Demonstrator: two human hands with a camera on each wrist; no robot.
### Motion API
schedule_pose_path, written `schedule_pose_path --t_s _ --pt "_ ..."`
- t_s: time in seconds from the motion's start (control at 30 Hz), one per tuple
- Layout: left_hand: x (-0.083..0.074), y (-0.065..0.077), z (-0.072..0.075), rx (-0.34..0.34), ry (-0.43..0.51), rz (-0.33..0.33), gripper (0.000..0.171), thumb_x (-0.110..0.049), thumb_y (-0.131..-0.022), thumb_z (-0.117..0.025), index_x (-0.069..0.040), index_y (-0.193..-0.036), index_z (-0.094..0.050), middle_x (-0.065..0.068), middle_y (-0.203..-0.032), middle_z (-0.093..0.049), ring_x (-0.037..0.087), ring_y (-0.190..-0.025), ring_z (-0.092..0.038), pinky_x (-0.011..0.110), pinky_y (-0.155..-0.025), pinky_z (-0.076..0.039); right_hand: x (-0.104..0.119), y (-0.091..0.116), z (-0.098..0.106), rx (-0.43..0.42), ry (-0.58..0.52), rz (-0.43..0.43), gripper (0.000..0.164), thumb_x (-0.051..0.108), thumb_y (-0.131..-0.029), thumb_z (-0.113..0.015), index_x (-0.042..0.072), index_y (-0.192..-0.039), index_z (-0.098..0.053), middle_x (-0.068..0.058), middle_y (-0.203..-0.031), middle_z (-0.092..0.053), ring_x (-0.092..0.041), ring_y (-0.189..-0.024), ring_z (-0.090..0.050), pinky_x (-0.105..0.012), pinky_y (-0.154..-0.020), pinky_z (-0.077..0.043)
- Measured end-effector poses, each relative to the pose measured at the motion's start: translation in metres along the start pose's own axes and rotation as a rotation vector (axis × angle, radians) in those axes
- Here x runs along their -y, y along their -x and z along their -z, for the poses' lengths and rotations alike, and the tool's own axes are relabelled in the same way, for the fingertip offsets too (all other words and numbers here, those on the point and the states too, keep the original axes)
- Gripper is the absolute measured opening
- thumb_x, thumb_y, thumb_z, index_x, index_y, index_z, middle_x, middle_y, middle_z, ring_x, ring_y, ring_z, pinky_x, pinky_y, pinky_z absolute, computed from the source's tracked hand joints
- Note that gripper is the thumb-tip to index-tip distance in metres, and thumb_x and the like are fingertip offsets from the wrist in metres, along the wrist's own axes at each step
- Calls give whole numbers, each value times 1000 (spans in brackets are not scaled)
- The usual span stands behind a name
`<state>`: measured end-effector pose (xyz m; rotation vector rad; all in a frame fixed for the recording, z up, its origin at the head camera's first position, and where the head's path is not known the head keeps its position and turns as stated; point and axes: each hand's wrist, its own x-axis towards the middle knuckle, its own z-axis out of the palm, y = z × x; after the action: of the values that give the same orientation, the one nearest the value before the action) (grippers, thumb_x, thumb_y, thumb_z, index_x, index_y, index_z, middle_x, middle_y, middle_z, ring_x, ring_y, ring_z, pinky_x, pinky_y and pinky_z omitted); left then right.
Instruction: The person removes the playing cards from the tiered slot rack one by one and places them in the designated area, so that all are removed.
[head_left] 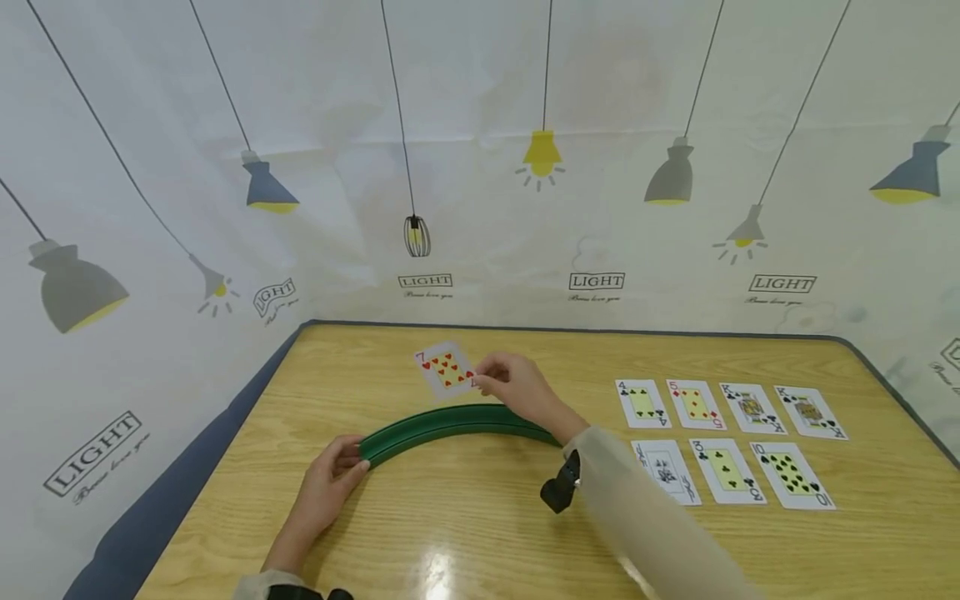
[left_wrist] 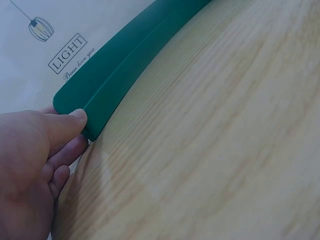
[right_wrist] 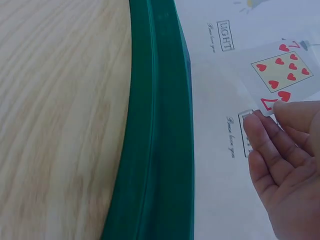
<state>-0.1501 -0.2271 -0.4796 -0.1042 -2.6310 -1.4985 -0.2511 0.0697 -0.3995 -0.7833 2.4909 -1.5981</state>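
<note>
My left hand (head_left: 322, 487) pinches the left end of a curved green card holder (head_left: 442, 421), thumb in front and fingers behind, as the left wrist view shows. The holder arcs across the table with a groove along its length, and I see no cards in it. My right hand (head_left: 517, 387) pinches a seven of hearts (head_left: 447, 370) by one corner between thumb and fingers. That card is tilted, face toward me, above and behind the holder. In the right wrist view the seven of hearts (right_wrist: 282, 72) is apart from the holder (right_wrist: 160, 125). My right forearm hides the holder's right end.
Face-up playing cards lie in two rows on the right of the wooden table (head_left: 420, 533). The back row has a black four (head_left: 641, 403), a five of diamonds (head_left: 693, 404) and two kings; the front row, a joker (head_left: 666, 472), a three (head_left: 727, 472) and a ten (head_left: 792, 475).
</note>
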Motion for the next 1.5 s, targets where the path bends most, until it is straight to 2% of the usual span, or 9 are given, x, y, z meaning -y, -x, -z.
schedule_pose_path --t_s 0.23,0.27,0.47,0.57,0.9,1.07,1.27,1.5 --pt "1 1 2 -3 -12 -12 34 -5 -89 -60 -6 -121 -53 12 -108 -58 25 -98 -56 36 -83 -46 -7 13 25 -75 53 11 10 14 -92 -57 4 -92 -61 -4 -80 -60 -14 -69 -58 -32 -64 -50" --pt "2 1 2 -2 -13 -11 34 -5 -89 -60 -6 -122 -52 12 -108 -58 25 -98 -56 36 -83 -46 -2 17 29 -83 59 11 11 12 -92 -57 3 -92 -61 -5 -80 -60 -15 -69 -57 -32 -63 -49" --pt "3 2 2 -1 -13 5 33 -8 -89 -59 -7 -122 -52 12 -109 -57 24 -99 -56 36 -84 -46 -10 24 52 -135 89 -39 10 10 -92 -57 1 -93 -60 -14 -83 -61 -18 -70 -57 -35 -64 -49" --pt "2 2 2 0 -13 14 33 -8 -89 -59 -7 -122 -52 12 -109 -57 24 -99 -56 35 -84 -46 -20 25 65 -165 127 -52 10 12 -92 -57 2 -93 -61 -11 -81 -61 -17 -69 -57 -31 -61 -47" --pt "1 2 0 4 -17 9 33 -5 -89 -60 -6 -121 -52 12 -109 -57 24 -99 -56 35 -84 -46 -38 46 111 -254 231 -104 17 17 -93 -56 2 -99 -60 -8 -81 -61 -19 -72 -57 -31 -60 -46" --pt "1 2 0 10 -11 15 33 -5 -89 -59 -6 -121 -52 13 -108 -58 25 -99 -56 35 -84 -46 -45 61 136 -301 269 -127 20 19 -94 -54 1 -100 -60 -10 -82 -61 -18 -72 -56 -30 -59 -47" --pt "-1 2 0 16 -2 26 34 -6 -89 -59 -6 -122 -52 13 -109 -57 25 -99 -56 34 -84 -46 -51 86 167 -370 351 -134 23 21 -94 -54 -1 -99 -60 -12 -83 -61 -8 -68 -55 -25 -57 -47" --pt "-1 1 0 9 -7 -1 34 -6 -89 -59 -5 -122 -52 13 -108 -57 25 -98 -56 33 -82 -47 -56 122 206 -415 432 -188 31 27 -95 -50 -2 -106 -58 -14 -87 -60 -2 -68 -52 -26 -57 -46"
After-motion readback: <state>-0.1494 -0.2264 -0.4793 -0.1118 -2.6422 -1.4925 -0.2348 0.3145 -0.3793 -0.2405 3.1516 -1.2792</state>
